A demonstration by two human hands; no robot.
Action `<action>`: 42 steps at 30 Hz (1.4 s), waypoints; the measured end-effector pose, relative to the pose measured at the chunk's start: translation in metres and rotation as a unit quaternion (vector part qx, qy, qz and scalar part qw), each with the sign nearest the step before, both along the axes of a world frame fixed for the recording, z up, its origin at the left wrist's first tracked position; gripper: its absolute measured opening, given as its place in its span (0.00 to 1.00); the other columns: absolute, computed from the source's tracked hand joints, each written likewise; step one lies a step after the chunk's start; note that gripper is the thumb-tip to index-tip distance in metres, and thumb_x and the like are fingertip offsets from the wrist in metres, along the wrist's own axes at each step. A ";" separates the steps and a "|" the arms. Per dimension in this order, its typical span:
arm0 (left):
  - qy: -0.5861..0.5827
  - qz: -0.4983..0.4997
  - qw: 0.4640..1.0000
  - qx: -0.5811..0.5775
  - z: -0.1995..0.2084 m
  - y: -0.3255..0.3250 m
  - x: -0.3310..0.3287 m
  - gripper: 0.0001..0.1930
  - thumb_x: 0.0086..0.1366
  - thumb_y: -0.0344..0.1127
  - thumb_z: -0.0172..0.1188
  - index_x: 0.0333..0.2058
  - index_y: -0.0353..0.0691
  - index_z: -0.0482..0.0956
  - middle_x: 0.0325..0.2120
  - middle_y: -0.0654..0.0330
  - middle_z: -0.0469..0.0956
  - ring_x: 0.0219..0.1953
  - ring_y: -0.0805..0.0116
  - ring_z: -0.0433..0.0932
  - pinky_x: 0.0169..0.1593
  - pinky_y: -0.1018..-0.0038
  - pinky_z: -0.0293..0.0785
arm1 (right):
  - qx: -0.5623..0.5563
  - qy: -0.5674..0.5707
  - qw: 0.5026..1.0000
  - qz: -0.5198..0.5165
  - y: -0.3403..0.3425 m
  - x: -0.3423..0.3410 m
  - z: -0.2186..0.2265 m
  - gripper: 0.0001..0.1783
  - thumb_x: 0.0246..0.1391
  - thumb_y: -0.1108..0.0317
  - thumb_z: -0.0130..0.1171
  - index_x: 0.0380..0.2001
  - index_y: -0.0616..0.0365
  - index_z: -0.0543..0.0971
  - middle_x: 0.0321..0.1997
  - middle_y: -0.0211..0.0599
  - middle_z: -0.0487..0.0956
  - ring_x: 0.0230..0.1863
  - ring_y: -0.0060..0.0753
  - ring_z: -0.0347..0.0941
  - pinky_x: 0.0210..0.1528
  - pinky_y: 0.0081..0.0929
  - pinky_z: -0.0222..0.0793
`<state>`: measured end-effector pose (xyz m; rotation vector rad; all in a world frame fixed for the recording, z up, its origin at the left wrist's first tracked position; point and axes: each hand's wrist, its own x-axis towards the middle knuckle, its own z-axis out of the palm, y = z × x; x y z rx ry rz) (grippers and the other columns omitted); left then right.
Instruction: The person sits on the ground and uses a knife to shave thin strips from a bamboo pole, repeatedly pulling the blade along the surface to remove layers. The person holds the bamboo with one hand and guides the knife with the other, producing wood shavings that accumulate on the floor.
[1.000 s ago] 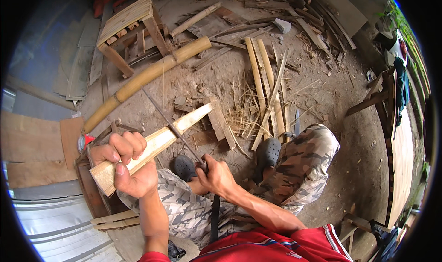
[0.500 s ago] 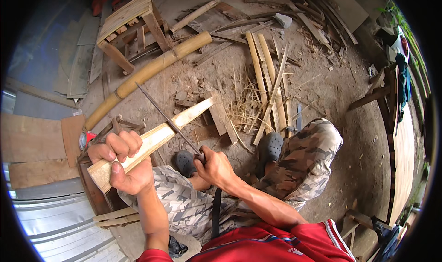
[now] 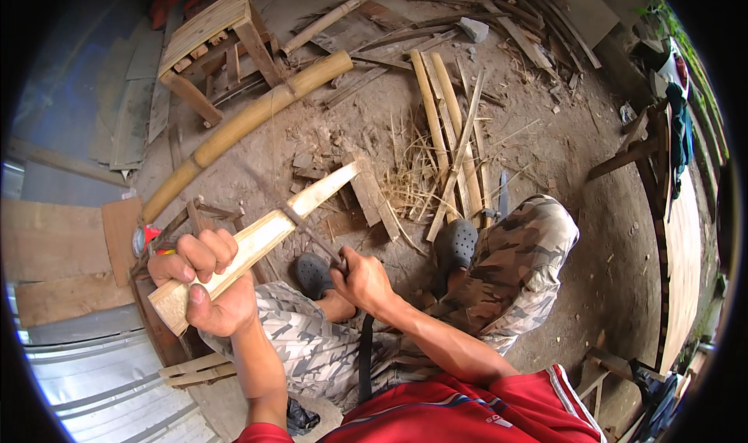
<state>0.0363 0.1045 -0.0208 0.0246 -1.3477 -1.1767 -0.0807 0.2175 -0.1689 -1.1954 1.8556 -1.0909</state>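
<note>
My left hand [image 3: 222, 307] is closed round the wide near end of a split bamboo piece [image 3: 261, 239], its pale inner face upward. The bamboo slants away to the right, and its narrow far end lies against a wooden block [image 3: 375, 205] on the ground. In my right hand [image 3: 363, 281] is the handle of a long, thin-bladed knife [image 3: 313, 232]. Its blade crosses the middle of the bamboo piece and touches or nearly touches it. Motion blurs the blade's far part.
A thick bamboo pole [image 3: 257, 117] lies beyond, next to a low slatted wooden stool [image 3: 206, 30]. Split bamboo strips [image 3: 442, 123] and shavings [image 3: 409, 178] lie ahead, with another blade [image 3: 503, 194] near my right foot. Corrugated metal sheeting [image 3: 117, 381] is at lower left.
The knife blade has shifted slightly along the bamboo toward my left hand, and its far part has become blurred. Both hands keep their grip.
</note>
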 end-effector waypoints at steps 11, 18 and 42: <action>0.039 0.022 0.999 0.010 -0.001 -0.016 0.007 0.10 0.58 0.33 0.54 0.35 0.42 0.61 0.21 0.65 0.55 0.21 0.74 0.54 0.27 0.74 0.52 | 0.023 0.028 0.999 0.000 -0.007 -0.006 -0.022 0.14 0.52 0.62 0.60 0.32 0.62 0.73 0.20 0.59 0.77 0.27 0.67 0.76 0.32 0.54 0.73; 0.047 0.034 0.998 0.022 0.013 -0.038 0.012 0.08 0.59 0.34 0.50 0.34 0.42 0.63 0.21 0.65 0.57 0.20 0.75 0.54 0.27 0.76 0.53 | 0.040 0.000 0.998 0.041 -0.002 -0.001 0.020 0.13 0.54 0.62 0.58 0.32 0.63 0.74 0.22 0.64 0.77 0.29 0.70 0.76 0.35 0.57 0.73; 0.047 0.026 0.998 0.020 0.017 -0.053 0.007 0.07 0.59 0.32 0.49 0.34 0.41 0.62 0.20 0.64 0.58 0.19 0.75 0.55 0.25 0.76 0.53 | 0.045 0.043 0.998 0.005 -0.015 -0.009 -0.011 0.13 0.53 0.63 0.60 0.32 0.62 0.71 0.20 0.58 0.77 0.26 0.66 0.77 0.30 0.53 0.74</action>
